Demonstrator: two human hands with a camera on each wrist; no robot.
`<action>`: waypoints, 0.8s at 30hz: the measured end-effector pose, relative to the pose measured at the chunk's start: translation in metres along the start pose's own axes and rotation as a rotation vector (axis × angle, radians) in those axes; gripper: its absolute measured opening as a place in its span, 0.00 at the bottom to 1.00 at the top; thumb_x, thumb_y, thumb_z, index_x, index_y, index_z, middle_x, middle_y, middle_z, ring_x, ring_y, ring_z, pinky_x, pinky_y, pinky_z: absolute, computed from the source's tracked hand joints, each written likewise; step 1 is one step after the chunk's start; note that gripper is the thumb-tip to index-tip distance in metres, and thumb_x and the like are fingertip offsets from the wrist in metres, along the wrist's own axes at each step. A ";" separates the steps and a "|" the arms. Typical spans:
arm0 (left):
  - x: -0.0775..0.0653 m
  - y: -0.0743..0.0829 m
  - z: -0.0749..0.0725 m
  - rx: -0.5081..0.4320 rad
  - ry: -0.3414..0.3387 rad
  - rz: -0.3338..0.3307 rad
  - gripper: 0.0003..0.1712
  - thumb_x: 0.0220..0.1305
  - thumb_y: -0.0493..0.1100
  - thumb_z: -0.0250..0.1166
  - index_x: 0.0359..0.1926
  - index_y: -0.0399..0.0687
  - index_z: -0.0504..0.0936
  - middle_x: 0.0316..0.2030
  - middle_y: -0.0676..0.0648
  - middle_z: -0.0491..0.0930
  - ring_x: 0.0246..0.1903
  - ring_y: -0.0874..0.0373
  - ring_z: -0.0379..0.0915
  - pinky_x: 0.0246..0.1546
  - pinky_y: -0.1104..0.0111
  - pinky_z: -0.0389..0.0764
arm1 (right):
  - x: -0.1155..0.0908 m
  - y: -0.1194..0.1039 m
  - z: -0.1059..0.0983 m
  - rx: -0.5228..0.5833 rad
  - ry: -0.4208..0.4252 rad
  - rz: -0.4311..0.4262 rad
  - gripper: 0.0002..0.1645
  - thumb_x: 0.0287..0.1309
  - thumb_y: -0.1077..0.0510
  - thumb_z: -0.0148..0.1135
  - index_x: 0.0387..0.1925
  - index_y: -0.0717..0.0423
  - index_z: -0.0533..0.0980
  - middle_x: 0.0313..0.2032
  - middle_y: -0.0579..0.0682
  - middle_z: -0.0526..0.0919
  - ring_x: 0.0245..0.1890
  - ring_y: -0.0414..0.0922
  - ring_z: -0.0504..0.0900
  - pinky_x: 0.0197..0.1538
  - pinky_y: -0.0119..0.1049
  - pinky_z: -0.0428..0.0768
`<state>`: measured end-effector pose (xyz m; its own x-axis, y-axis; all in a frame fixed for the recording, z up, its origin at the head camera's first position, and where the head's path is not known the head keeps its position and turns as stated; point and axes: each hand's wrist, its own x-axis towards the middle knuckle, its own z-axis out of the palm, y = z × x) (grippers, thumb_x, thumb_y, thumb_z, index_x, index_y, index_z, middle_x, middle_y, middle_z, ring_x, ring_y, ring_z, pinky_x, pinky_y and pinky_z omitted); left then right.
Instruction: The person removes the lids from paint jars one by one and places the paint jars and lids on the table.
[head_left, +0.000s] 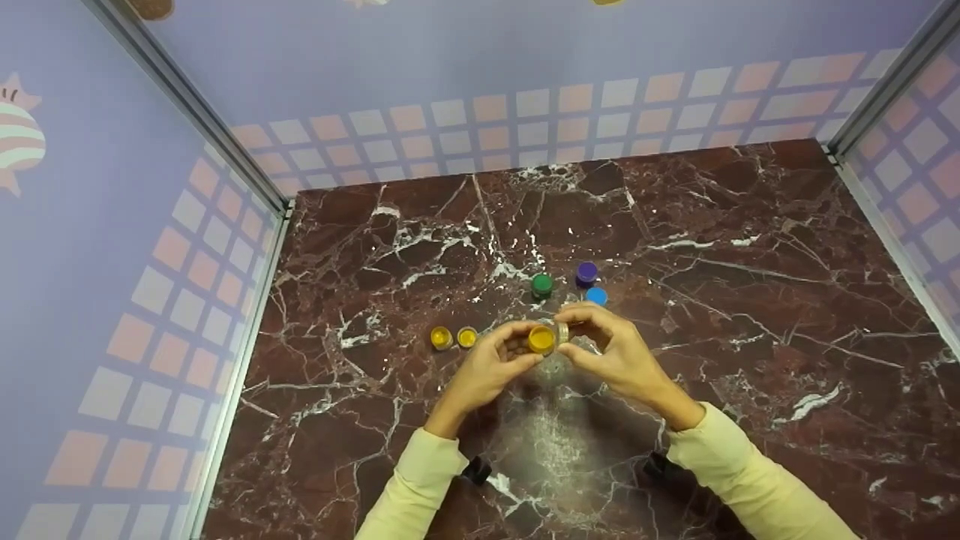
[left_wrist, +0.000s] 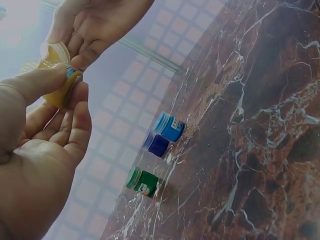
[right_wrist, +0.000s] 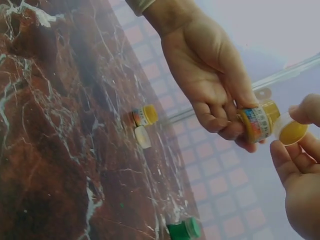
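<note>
My left hand (head_left: 484, 367) grips a small paint jar (head_left: 541, 339) of yellow paint, its uncovered mouth facing up in the head view. A printed label shows on its side in the right wrist view. My right hand (head_left: 619, 351) pinches a clear round lid (right_wrist: 290, 131) between thumb and fingers, right beside the jar's rim. Yellow paint coats the inside of that lid. To the left on the table stand another yellow jar (head_left: 441, 338) and, close by it, a loose lid (head_left: 467, 337) with yellow paint inside.
Beyond my hands stand a green jar (head_left: 541, 286), a purple jar (head_left: 586, 273) and a blue jar (head_left: 597, 296), all with lids on. The dark red marbled table (head_left: 750, 300) is bordered by lilac checked panels (head_left: 480, 82) at the back and both sides.
</note>
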<state>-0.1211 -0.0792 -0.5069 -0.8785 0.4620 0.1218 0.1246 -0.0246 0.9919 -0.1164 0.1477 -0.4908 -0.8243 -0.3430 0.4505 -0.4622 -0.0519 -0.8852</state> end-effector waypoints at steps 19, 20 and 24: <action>-0.003 -0.005 0.003 0.104 0.103 -0.005 0.25 0.63 0.29 0.70 0.61 0.29 0.77 0.53 0.37 0.81 0.50 0.49 0.79 0.55 0.56 0.83 | -0.005 0.009 0.003 0.113 0.026 0.132 0.25 0.52 0.82 0.66 0.54 0.78 0.74 0.53 0.72 0.76 0.49 0.45 0.84 0.57 0.38 0.83; -0.003 -0.007 0.003 0.116 0.106 -0.011 0.25 0.63 0.29 0.70 0.61 0.30 0.77 0.53 0.37 0.81 0.49 0.50 0.79 0.54 0.55 0.83 | -0.005 0.010 0.003 0.112 0.022 0.141 0.25 0.53 0.82 0.66 0.54 0.78 0.74 0.53 0.73 0.75 0.49 0.46 0.84 0.57 0.38 0.83; -0.005 -0.014 0.004 0.160 0.125 -0.028 0.24 0.63 0.30 0.71 0.59 0.31 0.78 0.50 0.38 0.82 0.46 0.50 0.80 0.52 0.54 0.84 | -0.006 0.016 0.003 0.093 0.005 0.183 0.24 0.54 0.81 0.66 0.54 0.78 0.74 0.53 0.72 0.77 0.50 0.49 0.85 0.57 0.39 0.83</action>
<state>-0.1171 -0.0777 -0.5217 -0.9319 0.3464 0.1077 0.1622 0.1324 0.9778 -0.1176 0.1463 -0.5086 -0.8935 -0.3497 0.2819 -0.2729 -0.0758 -0.9591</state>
